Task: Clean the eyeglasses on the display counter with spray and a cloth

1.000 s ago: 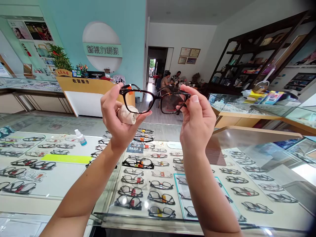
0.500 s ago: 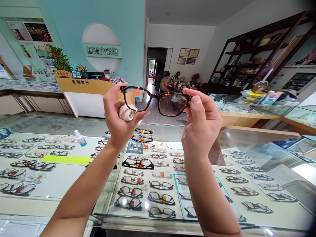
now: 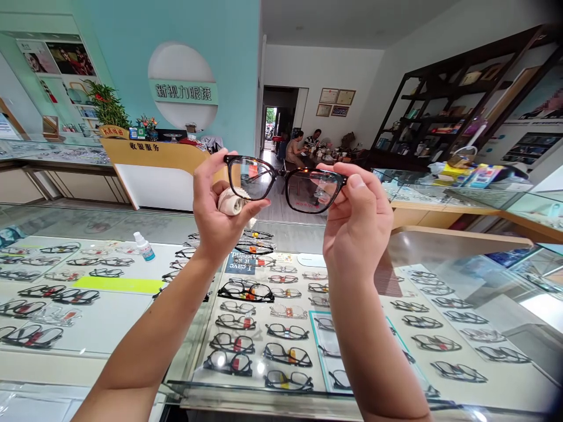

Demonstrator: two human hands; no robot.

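Note:
I hold a pair of dark-framed glasses (image 3: 285, 183) up at chest height over a glass display counter (image 3: 281, 328). My left hand (image 3: 216, 214) pinches the frame's left end, and a crumpled beige cloth (image 3: 231, 202) is tucked against its palm. My right hand (image 3: 358, 220) grips the frame's right end between thumb and fingers. Both lenses face me and the frame tilts slightly down to the right.
Under the glass lie rows of several eyeglass frames. A small white bottle with a blue label (image 3: 143, 245) stands on the counter at left. A yellow reception desk (image 3: 149, 161) stands behind it, dark shelves (image 3: 444, 117) at right, and people sit at a table (image 3: 308, 146) far back.
Both hands have shifted the glasses a little to the right and lower. The frame has tipped so the lenses face me more squarely. The cloth stays in my left hand.

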